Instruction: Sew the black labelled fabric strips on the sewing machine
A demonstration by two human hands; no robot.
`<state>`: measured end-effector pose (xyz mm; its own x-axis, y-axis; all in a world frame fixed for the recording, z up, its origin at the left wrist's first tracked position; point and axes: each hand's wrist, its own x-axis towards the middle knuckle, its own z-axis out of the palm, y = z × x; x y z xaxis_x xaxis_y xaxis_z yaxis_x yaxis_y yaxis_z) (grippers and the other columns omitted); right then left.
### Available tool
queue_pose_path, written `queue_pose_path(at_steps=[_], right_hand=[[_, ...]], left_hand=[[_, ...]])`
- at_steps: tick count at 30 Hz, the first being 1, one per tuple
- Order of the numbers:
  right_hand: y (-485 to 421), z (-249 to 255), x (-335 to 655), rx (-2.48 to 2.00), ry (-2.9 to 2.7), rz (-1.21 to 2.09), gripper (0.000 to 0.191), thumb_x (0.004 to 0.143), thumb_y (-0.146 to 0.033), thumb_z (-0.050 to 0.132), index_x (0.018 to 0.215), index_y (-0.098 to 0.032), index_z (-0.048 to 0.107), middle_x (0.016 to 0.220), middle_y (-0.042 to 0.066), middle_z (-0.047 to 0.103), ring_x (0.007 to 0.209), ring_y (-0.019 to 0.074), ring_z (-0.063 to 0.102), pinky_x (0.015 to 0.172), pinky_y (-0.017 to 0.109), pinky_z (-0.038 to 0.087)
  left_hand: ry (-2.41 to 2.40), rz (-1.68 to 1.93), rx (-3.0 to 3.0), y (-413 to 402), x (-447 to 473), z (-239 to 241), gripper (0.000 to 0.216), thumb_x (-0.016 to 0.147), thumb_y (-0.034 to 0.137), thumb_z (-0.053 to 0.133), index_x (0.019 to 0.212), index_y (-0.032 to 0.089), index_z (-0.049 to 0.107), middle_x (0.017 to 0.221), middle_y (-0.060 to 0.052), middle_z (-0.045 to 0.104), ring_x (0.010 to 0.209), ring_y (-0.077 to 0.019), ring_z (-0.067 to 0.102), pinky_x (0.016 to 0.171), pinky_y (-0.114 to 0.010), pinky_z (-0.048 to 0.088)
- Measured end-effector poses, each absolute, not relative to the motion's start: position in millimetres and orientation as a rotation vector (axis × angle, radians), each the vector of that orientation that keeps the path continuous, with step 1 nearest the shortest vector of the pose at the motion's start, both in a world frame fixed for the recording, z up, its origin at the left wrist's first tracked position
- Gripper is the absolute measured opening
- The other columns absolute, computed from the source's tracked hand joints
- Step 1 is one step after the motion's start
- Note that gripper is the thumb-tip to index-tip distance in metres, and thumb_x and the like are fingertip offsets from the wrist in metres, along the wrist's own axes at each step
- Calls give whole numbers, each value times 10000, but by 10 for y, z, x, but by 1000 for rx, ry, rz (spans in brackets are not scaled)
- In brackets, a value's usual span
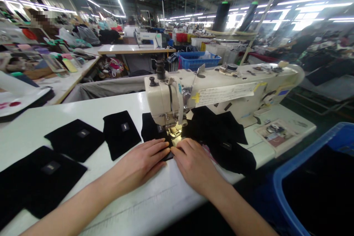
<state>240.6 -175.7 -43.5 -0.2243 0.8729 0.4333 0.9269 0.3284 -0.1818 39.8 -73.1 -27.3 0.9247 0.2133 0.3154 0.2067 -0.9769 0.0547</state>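
Observation:
My left hand (pixel 145 160) lies flat, fingers stretched out, on a black fabric piece (pixel 167 155) in front of the needle of a cream sewing machine (pixel 221 90). My right hand (pixel 193 162) lies flat beside it, fingertips nearly touching the left ones, pressing the same piece on the white table (pixel 132 199). A pile of black fabric pieces (pixel 221 132) sits under the machine arm to the right. Three sewn black pieces with small labels (pixel 121 132) (pixel 74 140) (pixel 41 177) trail off to the left.
A blue bin (pixel 315 180) holding dark fabric stands at the lower right. A small tray of parts (pixel 273 134) rests on the table's right end. Other work tables, a second sewing machine (pixel 148 38), a blue basket (pixel 197 61) and people lie beyond.

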Motion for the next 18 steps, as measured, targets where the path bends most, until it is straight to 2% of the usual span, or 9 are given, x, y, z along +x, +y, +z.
queue_pose_path(at_steps=[9,18], right_hand=[[-1912,-287,2723,-1664,-1844,-343,227,1005,-124,483,1032,-140,708,985,109,670,890,243,593,806,409,465],[-1982,-220,3019,-1758,-1702,-450,240,1016,-188,483,1084,-128,706,1009,108,679,932,258,611,851,427,487]], left_hand=[[327,553,3091,-560,426,-273,366,1050,297,427,1243,126,686,1289,-150,686,1214,-272,647,1026,-442,575],[325,485,3079,-387,445,-193,356,1052,276,405,1231,138,680,1301,-140,669,1196,-240,649,1037,-410,566]])
